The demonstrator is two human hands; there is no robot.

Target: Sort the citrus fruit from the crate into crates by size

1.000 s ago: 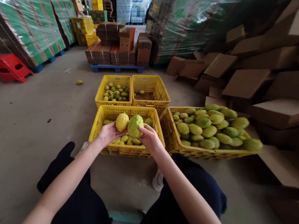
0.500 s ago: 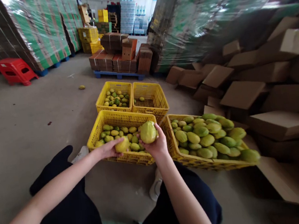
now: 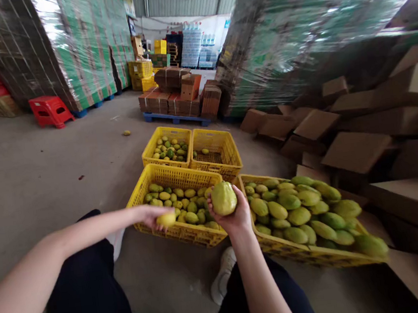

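My left hand [image 3: 152, 216] is closed around a yellow papaya [image 3: 167, 219], above the near left edge of a yellow crate [image 3: 180, 234]. Several yellow-green papayas [image 3: 191, 217] lie inside that crate. Cupped in my right hand [image 3: 236, 217] is a bigger, ribbed, yellow-green papaya [image 3: 224, 198], its end facing me, over the crate's right side. To the right, a second yellow crate [image 3: 281, 249] is heaped with large green and yellow papayas [image 3: 299, 216].
Behind stand two more yellow crates: one with papayas [image 3: 149, 156], the other [image 3: 226, 144] with only a few. Cardboard boxes [image 3: 356, 151] pile up at right. Farther off are a loaded blue pallet [image 3: 176, 119], a red stool [image 3: 50, 111] and wrapped stacks [image 3: 84, 55]. A single fruit [image 3: 126, 132] lies on the floor.
My hands have moved apart, each keeping its papaya. The left has gone left toward the crate's edge, the right a little rightward. The camera has tilted up, so the scene sits lower.
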